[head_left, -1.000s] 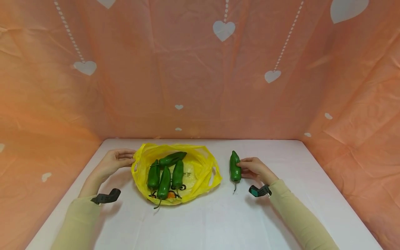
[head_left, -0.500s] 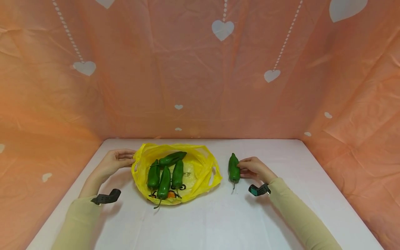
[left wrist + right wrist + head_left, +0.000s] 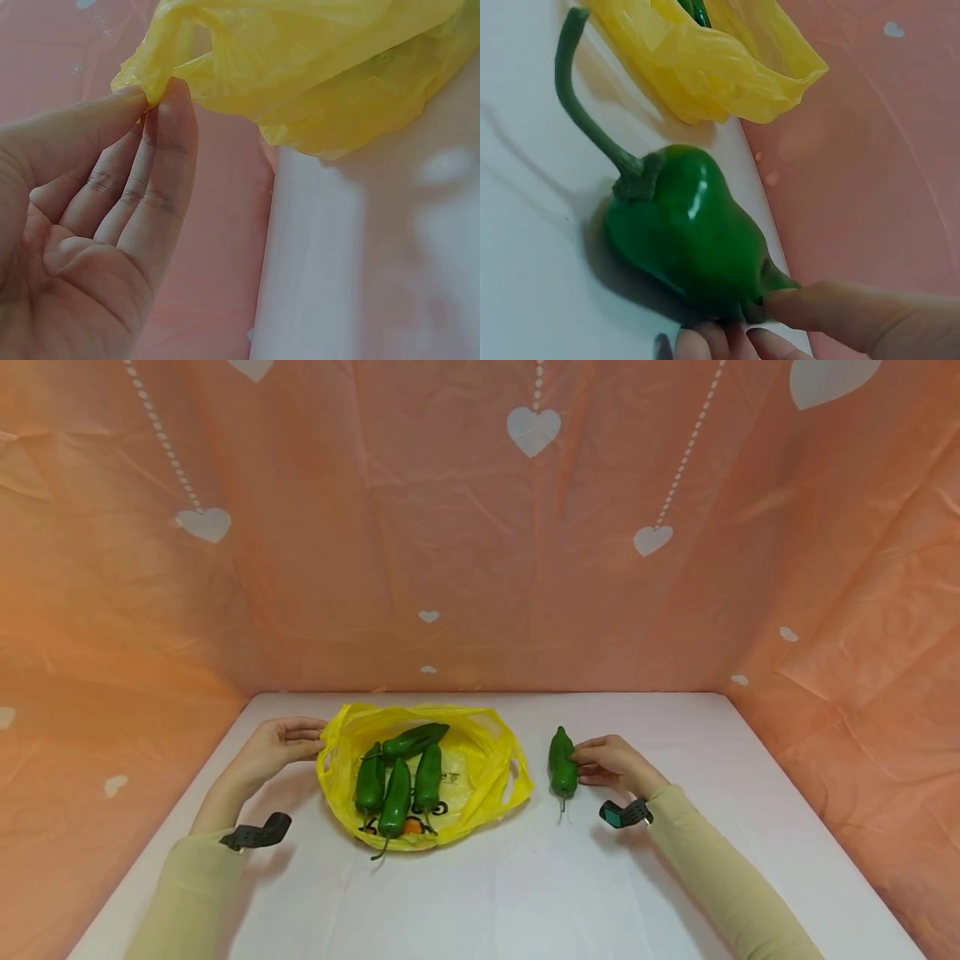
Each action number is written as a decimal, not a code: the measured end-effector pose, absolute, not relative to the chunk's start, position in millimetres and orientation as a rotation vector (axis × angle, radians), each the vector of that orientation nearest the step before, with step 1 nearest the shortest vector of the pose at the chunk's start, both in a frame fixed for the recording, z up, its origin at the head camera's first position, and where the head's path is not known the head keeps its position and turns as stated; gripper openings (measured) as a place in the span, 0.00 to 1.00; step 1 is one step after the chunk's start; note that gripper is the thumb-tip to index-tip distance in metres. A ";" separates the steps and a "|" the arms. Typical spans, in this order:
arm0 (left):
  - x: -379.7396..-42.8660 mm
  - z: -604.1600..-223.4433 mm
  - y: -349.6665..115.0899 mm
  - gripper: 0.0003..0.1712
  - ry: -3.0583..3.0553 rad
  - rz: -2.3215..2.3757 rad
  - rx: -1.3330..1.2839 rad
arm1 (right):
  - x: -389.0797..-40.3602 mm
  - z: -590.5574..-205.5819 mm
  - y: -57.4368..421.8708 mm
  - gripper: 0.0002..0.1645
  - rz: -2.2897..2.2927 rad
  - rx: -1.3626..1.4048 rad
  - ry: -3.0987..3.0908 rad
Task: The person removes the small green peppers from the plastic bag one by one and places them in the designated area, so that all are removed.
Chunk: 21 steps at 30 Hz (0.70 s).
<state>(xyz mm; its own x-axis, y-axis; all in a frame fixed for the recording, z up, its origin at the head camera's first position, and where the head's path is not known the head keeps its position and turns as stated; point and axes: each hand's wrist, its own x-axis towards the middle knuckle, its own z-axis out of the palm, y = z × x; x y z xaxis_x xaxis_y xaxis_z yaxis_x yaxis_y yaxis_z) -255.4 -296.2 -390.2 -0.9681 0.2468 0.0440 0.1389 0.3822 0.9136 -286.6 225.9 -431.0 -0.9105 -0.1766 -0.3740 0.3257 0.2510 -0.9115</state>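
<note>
Though the head view obscures the pinch, the left wrist view shows me the left hand (image 3: 90, 247) nipping a yellow bag (image 3: 300, 67) at upper left. Right of the head frame's centre, the right hand (image 3: 609, 764) pinches a green pepper (image 3: 562, 764), its tip partly masked in the right wrist view. White tabletop (image 3: 480, 902) separates it from four bagged peppers (image 3: 395, 799), reaching the bottom edge.

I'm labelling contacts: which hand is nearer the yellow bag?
Left: the left hand pinches the yellow bag; the right hand is apart, to its right, holding a green pepper.
</note>
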 end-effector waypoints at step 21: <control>-256.5 -390.6 -297.8 0.27 2.540 1.648 0.358 | -282.7 -401.2 240.3 0.30 -1.722 -0.037 2.141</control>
